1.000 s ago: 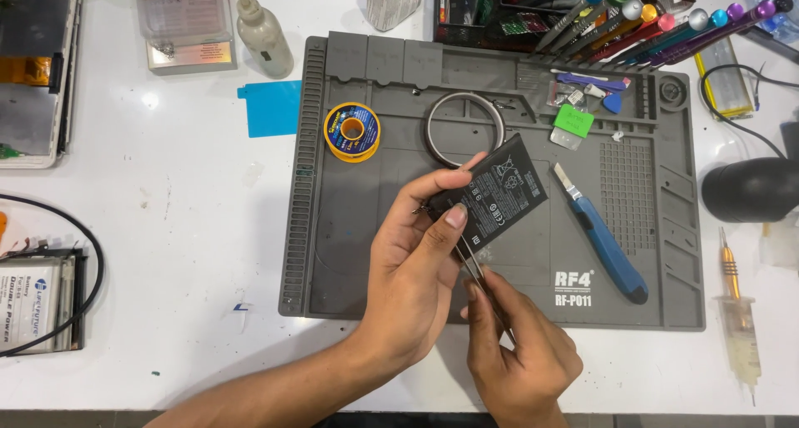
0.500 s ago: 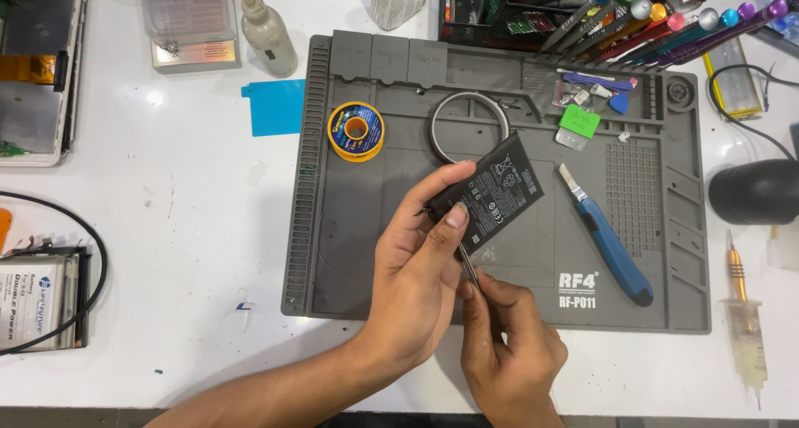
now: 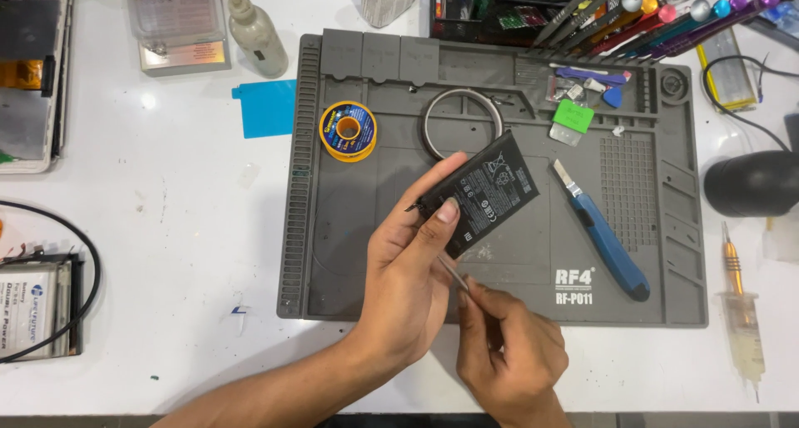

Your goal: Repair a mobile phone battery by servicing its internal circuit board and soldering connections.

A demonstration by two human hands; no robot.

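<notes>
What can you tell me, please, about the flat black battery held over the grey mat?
The flat black rectangular battery is thin, with a smooth, film-wrapped look and white printed markings on its upward face. It is tilted, raised above the grey silicone work mat. The left hand pinches its lower left end, thumb on top. A thin metal tool held by the right hand reaches under its lower edge.

— Item: my desk (image 3: pixel 166 311), white top. What sits on it?
— Grey work mat (image 3: pixel 333 270) centre; blue sheet (image 3: pixel 265 107) and small bottle (image 3: pixel 256 30) to its left; syringe (image 3: pixel 741 311) at its right; black cable (image 3: pixel 79 261) far left.
</notes>
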